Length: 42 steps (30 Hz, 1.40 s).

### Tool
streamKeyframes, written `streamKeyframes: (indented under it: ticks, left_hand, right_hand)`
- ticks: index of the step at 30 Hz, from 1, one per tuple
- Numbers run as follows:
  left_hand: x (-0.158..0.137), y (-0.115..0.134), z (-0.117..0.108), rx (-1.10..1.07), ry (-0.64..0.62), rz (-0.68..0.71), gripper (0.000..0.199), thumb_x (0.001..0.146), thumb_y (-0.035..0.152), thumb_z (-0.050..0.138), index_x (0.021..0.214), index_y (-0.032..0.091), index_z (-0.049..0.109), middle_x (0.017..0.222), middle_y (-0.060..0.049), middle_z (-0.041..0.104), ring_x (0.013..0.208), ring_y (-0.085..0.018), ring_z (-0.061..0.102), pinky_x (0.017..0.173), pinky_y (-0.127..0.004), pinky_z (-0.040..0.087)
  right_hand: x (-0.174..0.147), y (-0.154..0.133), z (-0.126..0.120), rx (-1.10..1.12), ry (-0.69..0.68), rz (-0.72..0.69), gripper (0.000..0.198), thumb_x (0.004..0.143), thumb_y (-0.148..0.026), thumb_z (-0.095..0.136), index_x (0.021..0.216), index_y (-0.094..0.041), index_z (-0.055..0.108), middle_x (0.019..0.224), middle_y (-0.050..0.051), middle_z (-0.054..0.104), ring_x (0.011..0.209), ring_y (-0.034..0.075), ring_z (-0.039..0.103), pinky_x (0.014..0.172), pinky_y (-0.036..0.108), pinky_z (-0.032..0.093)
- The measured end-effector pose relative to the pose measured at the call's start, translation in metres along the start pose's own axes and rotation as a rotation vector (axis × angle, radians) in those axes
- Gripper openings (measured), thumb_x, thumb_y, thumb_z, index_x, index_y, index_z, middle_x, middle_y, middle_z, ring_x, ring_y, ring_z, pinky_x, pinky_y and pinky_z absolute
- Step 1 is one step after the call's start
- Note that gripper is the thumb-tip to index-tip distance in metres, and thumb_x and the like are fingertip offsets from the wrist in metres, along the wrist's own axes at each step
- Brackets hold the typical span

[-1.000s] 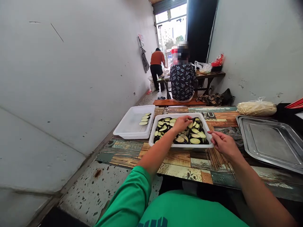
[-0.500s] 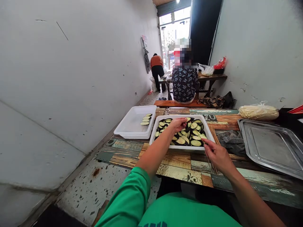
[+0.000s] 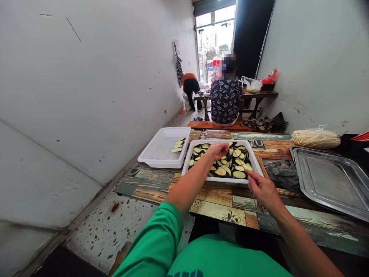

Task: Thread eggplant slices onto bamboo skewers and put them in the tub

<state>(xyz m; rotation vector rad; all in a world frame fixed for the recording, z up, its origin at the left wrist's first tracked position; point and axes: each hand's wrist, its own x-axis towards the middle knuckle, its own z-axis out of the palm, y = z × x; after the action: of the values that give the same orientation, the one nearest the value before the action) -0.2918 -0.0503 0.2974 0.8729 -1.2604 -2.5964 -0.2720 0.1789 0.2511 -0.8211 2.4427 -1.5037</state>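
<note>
Over a white tub (image 3: pixel 186 169) of sliced eggplant (image 3: pixel 226 169), my left hand (image 3: pixel 217 151) pinches an eggplant slice (image 3: pixel 230 144) at the tub's far side. My right hand (image 3: pixel 261 188) is closed on a thin wooden skewer (image 3: pixel 240 158), which slants up and left across the tub toward the slice. Whether the skewer's tip has pierced the slice I cannot tell. More skewers (image 3: pixel 260 206) lie on the table to the right of the tub, partly hidden by my right hand. In a second white tub (image 3: pixel 155 148) at the left, several eggplant slices (image 3: pixel 178 145) lie in a row.
A dark grey cloth (image 3: pixel 282 174) lies right of the skewers on the patchwork table (image 3: pixel 213 196). Farther right are metal trays (image 3: pixel 334 177) and a bag of pale, thin strands (image 3: pixel 315 138). Beyond the table, one person sits on a bench (image 3: pixel 198 125); another bends over near the doorway.
My hands hold nearly the same pose, with the skewer and the slice still in them. The person by the doorway has bent lower. The view has shifted slightly.
</note>
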Motion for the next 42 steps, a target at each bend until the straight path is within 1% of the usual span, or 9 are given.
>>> streamKeyframes:
  ticks: [6, 12, 16, 22, 25, 30, 35, 39, 42]
  left_hand:
    - [0.002, -0.004, -0.002, 0.027, -0.024, 0.058, 0.016, 0.078, -0.002, 0.067, 0.069, 0.008, 0.06, 0.061, -0.002, 0.06, 0.051, -0.004, 0.055, 0.05, -0.013, 0.048]
    - [-0.002, -0.005, -0.001, 0.04, -0.038, 0.042, 0.016, 0.079, -0.002, 0.068, 0.068, 0.008, 0.06, 0.058, -0.001, 0.059, 0.05, -0.004, 0.055, 0.049, -0.013, 0.048]
    - [-0.004, -0.006, 0.0, 0.044, -0.036, 0.045, 0.016, 0.078, -0.003, 0.068, 0.068, 0.007, 0.06, 0.058, -0.002, 0.059, 0.049, -0.005, 0.055, 0.049, -0.014, 0.048]
    - [-0.003, -0.009, 0.0, 0.037, -0.057, 0.054, 0.017, 0.074, -0.004, 0.072, 0.068, 0.007, 0.061, 0.059, -0.001, 0.059, 0.049, -0.004, 0.055, 0.049, -0.013, 0.048]
    - [-0.005, -0.009, 0.0, 0.035, -0.07, 0.035, 0.016, 0.076, -0.004, 0.07, 0.069, 0.007, 0.061, 0.058, -0.001, 0.059, 0.049, -0.004, 0.054, 0.048, -0.012, 0.047]
    - [-0.007, -0.008, 0.001, 0.038, -0.072, 0.006, 0.018, 0.082, -0.004, 0.062, 0.068, 0.007, 0.06, 0.058, -0.001, 0.057, 0.048, -0.004, 0.052, 0.047, -0.012, 0.046]
    - [-0.003, -0.009, 0.0, 0.052, -0.098, -0.008, 0.014, 0.076, -0.003, 0.069, 0.071, 0.007, 0.062, 0.063, -0.002, 0.059, 0.051, -0.004, 0.055, 0.049, -0.013, 0.047]
    - [-0.005, -0.011, 0.0, 0.074, -0.111, -0.012, 0.014, 0.08, -0.002, 0.066, 0.071, 0.008, 0.062, 0.064, -0.003, 0.062, 0.052, -0.005, 0.055, 0.05, -0.013, 0.047]
    - [-0.009, -0.016, 0.004, 0.153, -0.176, -0.046, 0.012, 0.078, -0.001, 0.068, 0.072, 0.008, 0.064, 0.065, -0.004, 0.064, 0.054, -0.006, 0.057, 0.053, -0.015, 0.048]
  right_hand:
    - [0.0, -0.007, 0.0, 0.08, -0.034, 0.068, 0.063, 0.074, -0.048, 0.052, 0.116, -0.008, 0.072, 0.051, -0.002, 0.049, 0.045, 0.013, 0.038, 0.045, 0.027, 0.028]
    - [-0.001, -0.02, -0.002, 0.185, -0.075, 0.171, 0.067, 0.071, -0.049, 0.051, 0.116, -0.002, 0.069, 0.05, -0.003, 0.044, 0.044, 0.01, 0.035, 0.043, 0.025, 0.025]
    - [0.001, -0.021, -0.005, 0.268, -0.123, 0.22, 0.065, 0.071, -0.047, 0.057, 0.117, -0.003, 0.069, 0.049, -0.005, 0.042, 0.041, 0.008, 0.031, 0.041, 0.023, 0.024]
    - [0.004, -0.019, -0.003, 0.448, -0.163, 0.307, 0.069, 0.07, -0.047, 0.062, 0.126, -0.007, 0.064, 0.046, -0.01, 0.035, 0.035, 0.005, 0.023, 0.037, 0.02, 0.018]
    - [0.004, -0.025, -0.001, 0.507, -0.172, 0.334, 0.072, 0.069, -0.046, 0.063, 0.129, -0.007, 0.061, 0.046, -0.011, 0.034, 0.033, 0.004, 0.021, 0.035, 0.02, 0.015]
    - [0.004, -0.032, 0.001, 0.558, -0.167, 0.354, 0.078, 0.066, -0.046, 0.064, 0.132, -0.005, 0.058, 0.044, -0.013, 0.033, 0.031, 0.003, 0.019, 0.035, 0.02, 0.012]
    - [0.004, -0.03, 0.001, 0.573, -0.155, 0.364, 0.082, 0.064, -0.048, 0.064, 0.132, -0.004, 0.056, 0.043, -0.013, 0.034, 0.03, 0.003, 0.02, 0.035, 0.02, 0.012]
    - [0.006, -0.033, 0.001, 0.57, -0.146, 0.359, 0.076, 0.066, -0.046, 0.064, 0.13, -0.006, 0.058, 0.043, -0.013, 0.035, 0.03, 0.003, 0.022, 0.036, 0.02, 0.012]
    - [0.011, -0.038, 0.002, 0.585, -0.121, 0.358, 0.071, 0.067, -0.045, 0.063, 0.127, -0.007, 0.059, 0.043, -0.013, 0.035, 0.03, 0.004, 0.023, 0.035, 0.02, 0.013]
